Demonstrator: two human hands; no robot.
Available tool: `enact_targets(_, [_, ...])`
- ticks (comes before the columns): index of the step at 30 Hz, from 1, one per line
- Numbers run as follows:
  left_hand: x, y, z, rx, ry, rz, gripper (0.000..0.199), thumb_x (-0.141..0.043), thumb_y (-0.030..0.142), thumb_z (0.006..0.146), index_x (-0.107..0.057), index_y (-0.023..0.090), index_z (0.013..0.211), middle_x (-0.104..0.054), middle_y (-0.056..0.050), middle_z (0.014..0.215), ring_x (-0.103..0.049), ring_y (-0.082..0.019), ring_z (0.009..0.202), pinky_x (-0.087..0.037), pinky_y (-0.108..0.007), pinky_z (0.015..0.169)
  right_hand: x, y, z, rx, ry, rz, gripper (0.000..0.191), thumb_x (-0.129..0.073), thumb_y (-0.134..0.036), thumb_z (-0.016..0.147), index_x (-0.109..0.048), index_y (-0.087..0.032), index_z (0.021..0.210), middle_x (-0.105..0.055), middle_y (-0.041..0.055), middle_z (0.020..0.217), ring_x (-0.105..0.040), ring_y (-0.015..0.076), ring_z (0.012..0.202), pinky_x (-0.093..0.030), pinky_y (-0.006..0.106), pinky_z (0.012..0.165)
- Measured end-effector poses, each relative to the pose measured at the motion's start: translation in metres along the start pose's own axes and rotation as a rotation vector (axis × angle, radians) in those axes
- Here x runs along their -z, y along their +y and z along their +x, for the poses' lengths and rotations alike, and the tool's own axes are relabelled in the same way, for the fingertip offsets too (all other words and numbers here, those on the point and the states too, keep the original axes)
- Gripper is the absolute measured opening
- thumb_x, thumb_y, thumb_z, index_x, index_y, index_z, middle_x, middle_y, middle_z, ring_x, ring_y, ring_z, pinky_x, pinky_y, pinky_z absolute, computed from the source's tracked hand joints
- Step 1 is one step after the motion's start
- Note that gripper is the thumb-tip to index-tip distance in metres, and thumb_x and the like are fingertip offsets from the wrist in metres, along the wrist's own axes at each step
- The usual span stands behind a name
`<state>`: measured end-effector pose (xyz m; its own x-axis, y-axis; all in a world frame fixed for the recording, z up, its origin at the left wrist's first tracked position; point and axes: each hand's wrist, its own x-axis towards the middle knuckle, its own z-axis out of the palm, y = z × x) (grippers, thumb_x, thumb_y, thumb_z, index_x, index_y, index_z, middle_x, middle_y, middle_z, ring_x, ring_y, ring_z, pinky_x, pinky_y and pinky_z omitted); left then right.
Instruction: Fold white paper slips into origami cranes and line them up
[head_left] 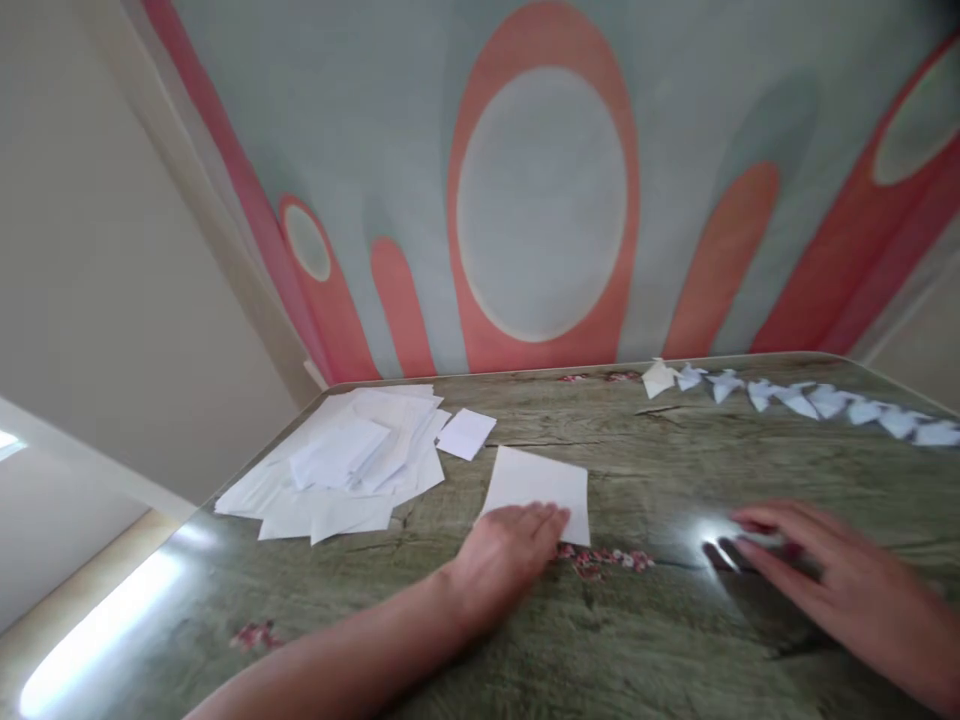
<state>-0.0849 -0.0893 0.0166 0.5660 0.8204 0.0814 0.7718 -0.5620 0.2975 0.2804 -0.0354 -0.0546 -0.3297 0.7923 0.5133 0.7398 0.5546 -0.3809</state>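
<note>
A square sheet of white paper [536, 485] lies flat on the table in front of me. Across its lower edge rests my left hand [510, 555], palm down, with the fingers stretched out on the paper. My right hand [832, 590] is off to the right, just over the table top. Its thumb and index finger are parted, nothing shows between them, and its outline is slightly blurred. Neither the paper nor anything else touches that hand. Part of the sheet's near edge is hidden under my left hand.
Loose white sheets [352, 455] lie in an untidy pile at the left, with a small white paper piece [466, 434] beside it. Folded paper figures [799, 400] form a row at the back right. The wood-patterned table [360, 610] meets a patterned wall [540, 200].
</note>
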Motion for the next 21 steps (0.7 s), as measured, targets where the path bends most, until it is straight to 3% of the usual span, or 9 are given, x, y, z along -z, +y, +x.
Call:
enact_targets(1, [-0.017, 0.012, 0.004, -0.043, -0.068, 0.060, 0.049, -0.038, 0.013, 0.091, -0.042, 0.014, 0.141, -0.050, -0.015, 0.141, -0.046, -0.027, 0.132, -0.039, -0.043, 0.109, 0.005, -0.015, 0.005, 0.032, -0.075, 0.015, 0.025, -0.058, -0.042, 0.086, -0.061, -0.038, 0.111, -0.066, 0.0070, 0.114, -0.064, 0.0278, 0.104, -0.054, 0.043, 0.090])
enact_targets(3, [-0.038, 0.029, 0.010, -0.075, -0.090, 0.087, 0.049, -0.039, 0.021, 0.095, -0.036, 0.016, 0.144, -0.039, -0.013, 0.149, -0.034, -0.027, 0.139, -0.032, -0.045, 0.114, 0.009, -0.043, 0.008, 0.111, -0.224, 0.022, 0.044, -0.056, -0.043, 0.087, -0.051, -0.033, 0.130, -0.057, 0.0071, 0.131, -0.053, 0.0281, 0.121, -0.046, 0.047, 0.102])
enact_targets(5, [-0.044, 0.037, 0.013, -0.058, -0.065, 0.050, 0.053, -0.041, 0.031, 0.096, -0.032, 0.015, 0.146, -0.034, -0.013, 0.152, -0.030, -0.025, 0.141, -0.029, -0.041, 0.116, 0.007, -0.067, 0.004, 0.166, -0.367, 0.013, 0.061, -0.056, -0.045, 0.087, -0.037, -0.030, 0.143, -0.045, 0.0063, 0.144, -0.043, 0.0273, 0.132, -0.042, 0.047, 0.107])
enact_targets(7, [-0.039, 0.039, 0.014, -0.036, -0.038, 0.010, 0.056, -0.044, 0.033, 0.096, -0.029, 0.015, 0.147, -0.030, -0.013, 0.154, -0.027, -0.023, 0.143, -0.029, -0.038, 0.117, 0.002, -0.081, -0.001, 0.224, -0.450, 0.009, 0.070, -0.056, -0.049, 0.087, -0.030, -0.027, 0.147, -0.041, 0.0073, 0.149, -0.038, 0.0279, 0.135, -0.037, 0.049, 0.110])
enact_targets(11, [-0.015, 0.029, 0.009, 0.018, -0.033, 0.020, 0.069, -0.055, 0.031, 0.090, -0.023, 0.020, 0.149, -0.022, -0.010, 0.157, -0.020, -0.025, 0.145, -0.025, -0.046, 0.117, -0.003, -0.088, -0.004, 0.246, -0.471, -0.025, 0.072, -0.055, -0.051, 0.088, -0.028, -0.023, 0.148, -0.039, 0.0089, 0.150, -0.036, 0.0279, 0.137, -0.028, 0.053, 0.114])
enact_targets(15, [0.003, 0.013, 0.003, -0.008, -0.173, 0.000, 0.077, -0.063, 0.043, 0.084, -0.027, 0.017, 0.147, -0.032, -0.013, 0.153, -0.029, -0.028, 0.141, -0.022, -0.050, 0.117, 0.000, -0.091, 0.001, 0.235, -0.462, -0.091, 0.067, -0.055, -0.045, 0.089, -0.030, -0.022, 0.147, -0.041, 0.0098, 0.148, -0.039, 0.0278, 0.134, -0.031, 0.053, 0.113])
enact_targets(21, [-0.001, 0.009, 0.006, -0.031, -0.164, 0.091, 0.054, -0.052, 0.040, 0.092, -0.042, 0.016, 0.139, -0.043, -0.014, 0.146, -0.040, -0.028, 0.134, -0.030, -0.046, 0.113, -0.008, -0.107, 0.015, 0.326, -0.407, -0.231, 0.042, -0.061, -0.025, 0.086, -0.055, -0.014, 0.126, -0.058, 0.0153, 0.124, -0.056, 0.0318, 0.111, -0.048, 0.052, 0.095])
